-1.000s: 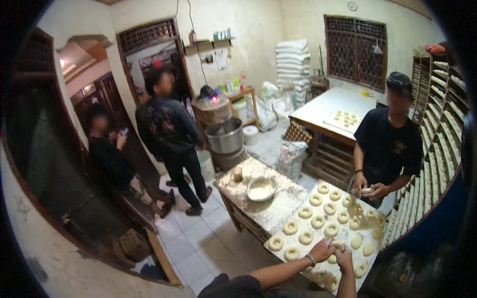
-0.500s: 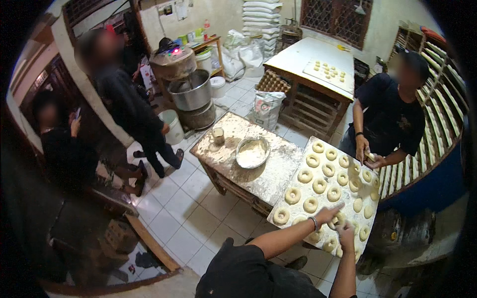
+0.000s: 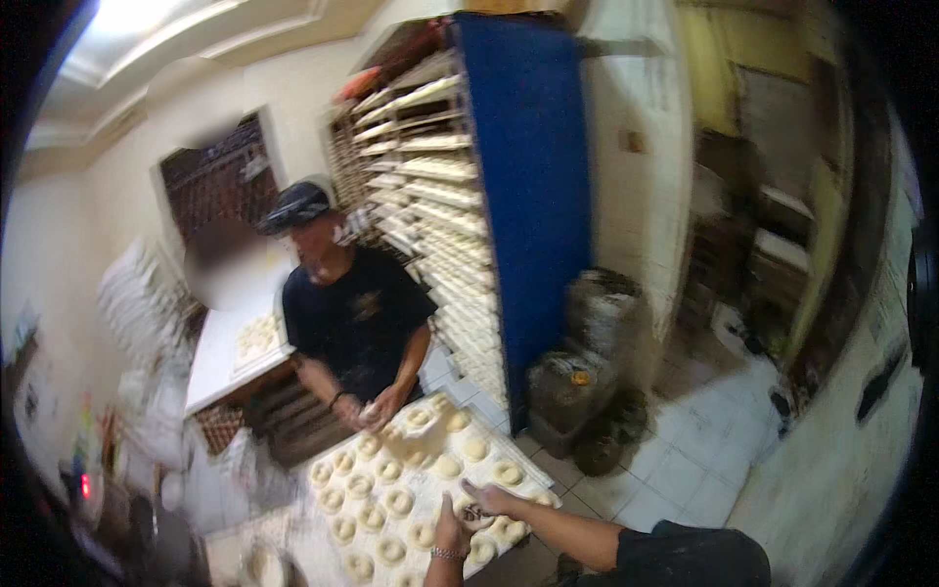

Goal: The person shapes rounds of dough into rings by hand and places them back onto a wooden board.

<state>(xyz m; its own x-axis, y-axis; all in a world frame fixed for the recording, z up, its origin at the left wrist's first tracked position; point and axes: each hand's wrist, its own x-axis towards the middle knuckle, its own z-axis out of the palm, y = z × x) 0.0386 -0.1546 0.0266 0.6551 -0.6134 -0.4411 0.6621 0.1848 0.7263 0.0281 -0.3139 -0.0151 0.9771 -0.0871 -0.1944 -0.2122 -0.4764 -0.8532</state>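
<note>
A floured board [image 3: 442, 442] with several rows of pale dough rings [image 3: 398, 502] and a few flatter dough rounds [image 3: 448, 466] lies before me. Over its near edge my left hand [image 3: 452, 530], with a bracelet at the wrist, is closed at a piece of dough [image 3: 477, 519]. My right hand [image 3: 492, 499] grips the same piece from the other side. Motion blur and fingers partly hide its shape. Across the board a co-worker in a dark cap and shirt holds a dough piece [image 3: 368, 412] in both hands.
A tall rack [image 3: 445, 186] of dough-filled trays stands behind the co-worker, beside a blue panel [image 3: 528, 196]. Dark bins [image 3: 567, 391] stand at its foot. A white-topped table [image 3: 220, 362] with more dough is at back left. The metal bowl [image 3: 266, 565] sits at lower left.
My view has swung right and up, so the board now appears lower and further left. The rack, blue panel and doorway have come into fuller view. My hands stay together at the dough.
</note>
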